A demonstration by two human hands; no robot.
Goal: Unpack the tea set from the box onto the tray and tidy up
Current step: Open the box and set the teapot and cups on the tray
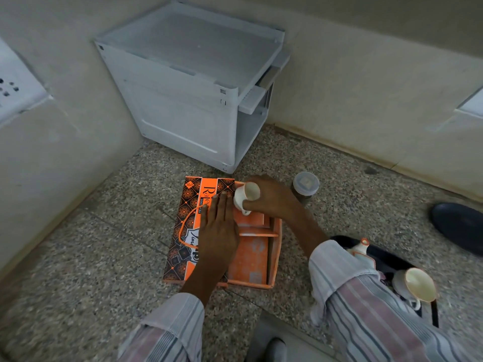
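1. Now the right hand is holding a white cup over the far end of the box, its grip closed around the cup's body; the cup is tilting on its side, mouth facing the camera, handle pointing down.
2. The left hand is lying flat, fingers straight and together, pressing on the box's patterned lid, which is folded open to the left; its grip is wide and is holding nothing.
3. The box is sitting open on the speckled floor, showing orange dividers inside; the compartments in view are looking bare.
4. A dark tray is lying on the floor to the right, partly hidden by the right sleeve.
5. A second cup is resting in the tray, tipped with its mouth toward the camera, and a white piece with an orange loop is sitting at the tray's far end.
6. A lidded jar is standing just beyond the right hand.
7. A grey crate is standing in the corner behind the box.
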